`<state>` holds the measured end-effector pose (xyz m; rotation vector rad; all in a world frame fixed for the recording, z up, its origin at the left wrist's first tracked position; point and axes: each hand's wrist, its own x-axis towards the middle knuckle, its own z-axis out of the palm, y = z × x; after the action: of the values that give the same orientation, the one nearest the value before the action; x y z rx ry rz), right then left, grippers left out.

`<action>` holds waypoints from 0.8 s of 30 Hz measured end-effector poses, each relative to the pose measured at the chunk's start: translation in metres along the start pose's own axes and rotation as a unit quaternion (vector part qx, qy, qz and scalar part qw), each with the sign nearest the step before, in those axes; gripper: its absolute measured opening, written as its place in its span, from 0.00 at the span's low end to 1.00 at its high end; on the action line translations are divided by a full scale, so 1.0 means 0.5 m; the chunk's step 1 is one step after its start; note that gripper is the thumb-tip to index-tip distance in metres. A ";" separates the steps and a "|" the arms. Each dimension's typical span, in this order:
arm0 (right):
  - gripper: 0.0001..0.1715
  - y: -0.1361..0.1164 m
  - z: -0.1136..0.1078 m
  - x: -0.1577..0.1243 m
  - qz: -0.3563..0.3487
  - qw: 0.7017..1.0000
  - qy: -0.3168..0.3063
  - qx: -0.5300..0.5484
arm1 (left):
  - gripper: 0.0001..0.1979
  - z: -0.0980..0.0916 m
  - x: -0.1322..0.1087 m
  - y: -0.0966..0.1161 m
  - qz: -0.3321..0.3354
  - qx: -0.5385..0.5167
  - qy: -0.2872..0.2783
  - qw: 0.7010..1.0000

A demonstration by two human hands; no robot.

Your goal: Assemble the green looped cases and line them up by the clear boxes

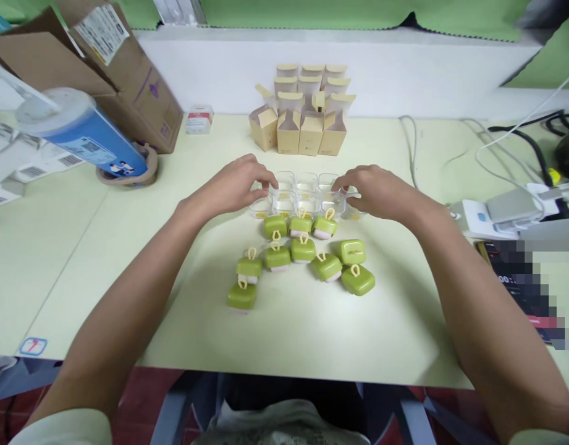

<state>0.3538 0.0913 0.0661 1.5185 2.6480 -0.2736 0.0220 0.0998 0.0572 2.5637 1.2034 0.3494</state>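
Clear plastic cups (pixel 307 204) at centre of frame, packed side by side in two rows, block's long axis left-right; yellow spots low in the front ones. Left hand (pixel 240 183) at block's left end, right hand (pixel 379 190) at right end; thumb-to-finger gaps narrow on both, can't tell if gripping. Just below, ten green-topped cases (pixel 277 256), scattered at mixed angles, yellow loops mostly toward top of frame. Upper centre: open kraft boxes (pixel 288 137), flaps up, contents not visible, front print too small. Upper left: brown carton (pixel 147 99), white label unreadable; blue lidded cup (pixel 110 142) with QR-type label in a brown ring holder (pixel 151 167). Lower left: table sticker (pixel 33 346), reads "7". Right edge: phone (pixel 506 284), partly pixelated, "00:" legible.
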 end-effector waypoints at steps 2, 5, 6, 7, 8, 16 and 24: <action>0.32 0.003 -0.004 -0.004 -0.008 1.000 -0.005 0.002 | 0.14 0.003 0.003 -0.003 0.002 0.004 0.004 1.000; 0.38 0.002 -0.024 -0.024 -0.010 1.000 0.018 0.017 | 0.15 0.007 0.002 -0.006 0.002 0.001 0.004 1.000; 0.39 -0.001 -0.033 -0.034 -0.010 0.999 0.040 0.022 | 0.17 0.007 0.001 -0.006 0.001 0.001 0.005 1.000; 0.39 -0.004 -0.043 -0.044 -0.011 0.998 0.065 0.025 | 0.19 0.007 0.000 -0.005 0.000 0.002 0.004 1.000; 0.38 -0.008 -0.052 -0.053 -0.011 0.996 0.088 0.027 | 0.21 0.006 -0.001 -0.004 -0.002 0.005 0.002 1.000; 0.28 -0.019 -0.071 -0.063 -0.017 0.996 0.075 0.044 | 0.19 0.003 0.001 0.000 0.017 0.032 -0.021 0.999; 0.34 0.013 -0.015 -0.015 0.003 0.998 0.055 -0.012 | 0.26 -0.001 -0.002 -0.004 -0.010 -0.003 -0.010 1.000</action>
<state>0.3636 0.0897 0.0740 1.5791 2.7177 -0.1600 0.0197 0.1004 0.0570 2.5430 1.2175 0.3205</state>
